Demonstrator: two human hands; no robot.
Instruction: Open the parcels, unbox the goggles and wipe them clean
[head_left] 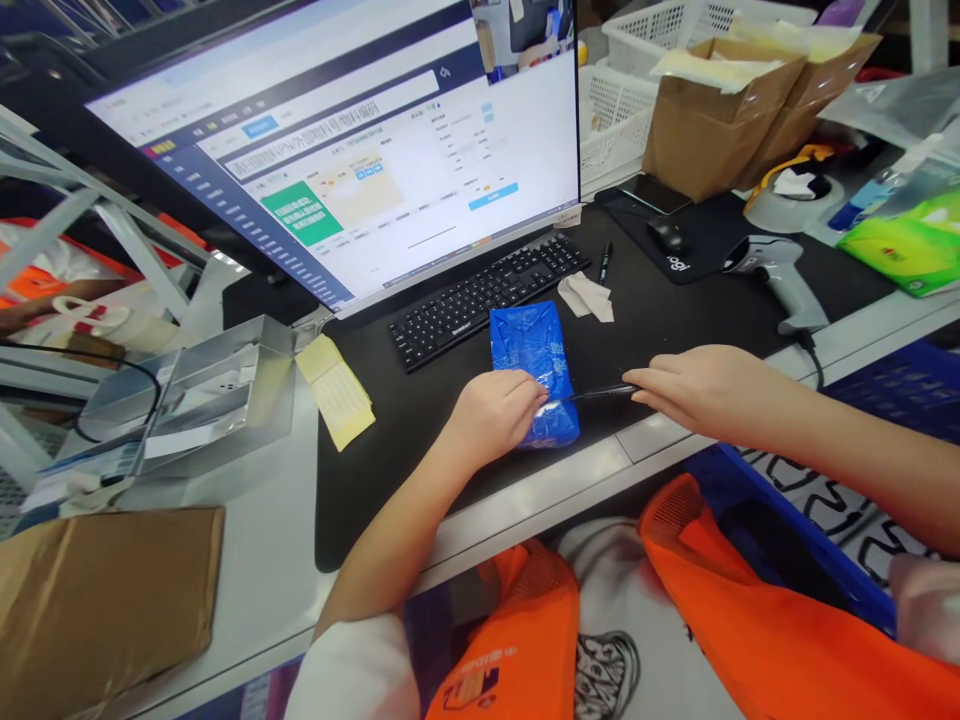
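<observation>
A blue plastic-wrapped package (529, 345) with pale printing lies on the black desk mat, just in front of the keyboard. The bent fingers of my left hand (499, 415) press together at its near left side and grip the wrapping there. To the right, my right hand (686, 388) pinches the end of a thin dark strip (604, 391), which reaches across to the package near my left fingertips. What kind of strip it is I cannot make out. Beyond the package sit the black keyboard (487, 300) and some crumpled white paper (586, 297).
A large monitor (420, 130) stands behind the keyboard. At right are a barcode scanner (776, 280), a mouse (667, 236) and cardboard boxes (712, 130). Yellow slips (335, 390), a grey divided tray (225, 400) and a cardboard box (112, 600) lie at left. Another person's arm shows far left.
</observation>
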